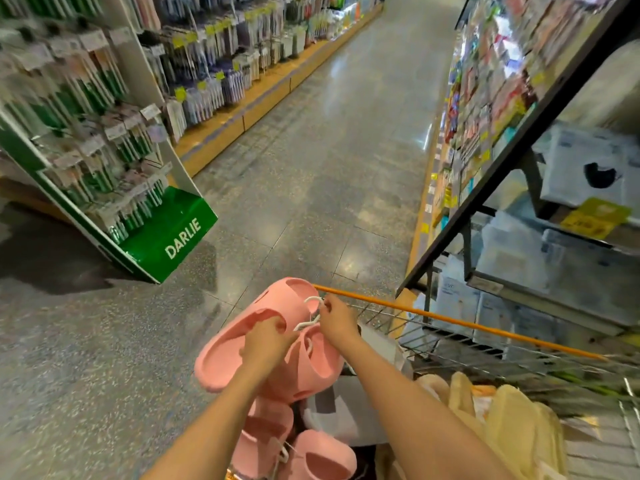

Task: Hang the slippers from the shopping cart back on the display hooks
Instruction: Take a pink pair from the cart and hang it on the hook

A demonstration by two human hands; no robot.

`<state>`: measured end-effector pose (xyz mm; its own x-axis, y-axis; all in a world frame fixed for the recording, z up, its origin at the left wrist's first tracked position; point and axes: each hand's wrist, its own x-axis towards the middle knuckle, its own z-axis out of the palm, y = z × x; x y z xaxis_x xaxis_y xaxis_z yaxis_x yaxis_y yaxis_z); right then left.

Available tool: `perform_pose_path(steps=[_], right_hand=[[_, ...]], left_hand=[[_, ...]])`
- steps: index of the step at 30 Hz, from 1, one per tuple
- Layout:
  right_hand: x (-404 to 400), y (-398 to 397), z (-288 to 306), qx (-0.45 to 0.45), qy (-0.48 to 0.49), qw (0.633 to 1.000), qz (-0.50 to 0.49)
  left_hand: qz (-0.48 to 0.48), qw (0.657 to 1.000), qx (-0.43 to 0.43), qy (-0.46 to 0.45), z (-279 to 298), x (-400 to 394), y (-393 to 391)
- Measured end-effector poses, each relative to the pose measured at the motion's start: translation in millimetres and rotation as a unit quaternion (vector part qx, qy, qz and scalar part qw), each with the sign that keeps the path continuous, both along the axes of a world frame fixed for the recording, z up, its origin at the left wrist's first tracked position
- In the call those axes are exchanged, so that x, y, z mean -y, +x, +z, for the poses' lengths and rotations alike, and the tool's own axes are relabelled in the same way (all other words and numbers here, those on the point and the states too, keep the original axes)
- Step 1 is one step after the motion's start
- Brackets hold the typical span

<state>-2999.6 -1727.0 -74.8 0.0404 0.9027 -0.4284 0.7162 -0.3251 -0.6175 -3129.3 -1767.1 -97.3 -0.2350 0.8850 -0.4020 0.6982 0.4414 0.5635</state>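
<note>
- Pair of pink slippers held up in the air over the near left corner of the shopping cart, above the aisle floor.
- Slippers are thick-soled, rounded foam clogs, matte pink, with round vent holes in the upper; the two are joined on a white plastic hanger whose hook sticks up between them.
- Left hand has its fingers curled over the rim of the nearer slipper, gripping it.
- Right hand pinches the white hanger at the hook, fingertips closed on it.
- A second pink pair lies lower down in the cart, with its own white hanger.
- Cream-yellow fluffy slippers piled in the cart to the right.
- Cart has wire sides and an orange top rail.
- Green "DARLIE" stand with hanging toothbrush packs stands at left of the aisle; a dark-framed shelf of stock sits close on the right.
</note>
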Motion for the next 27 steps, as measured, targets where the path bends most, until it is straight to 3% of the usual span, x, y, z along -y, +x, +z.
perform_pose_path(steps=[7, 15, 21, 27], right_hand=[[15, 10, 37, 0.036, 0.099, 0.994, 0.007], [-5, 77, 142, 0.088, 0.242, 0.966, -0.016], [31, 155, 220, 0.221, 0.334, 0.915, -0.043], [138, 260, 277, 0.309, 0.369, 0.856, -0.191]], left_hand=[[0.025, 0.997, 0.013, 0.067, 29, -8, 9], [-0.009, 0.980, 0.055, 0.192, 106, -22, 57], [-0.082, 0.947, 0.187, 0.247, 158, -5, 138], [-0.231, 0.897, 0.251, 0.281, 206, 55, 247]])
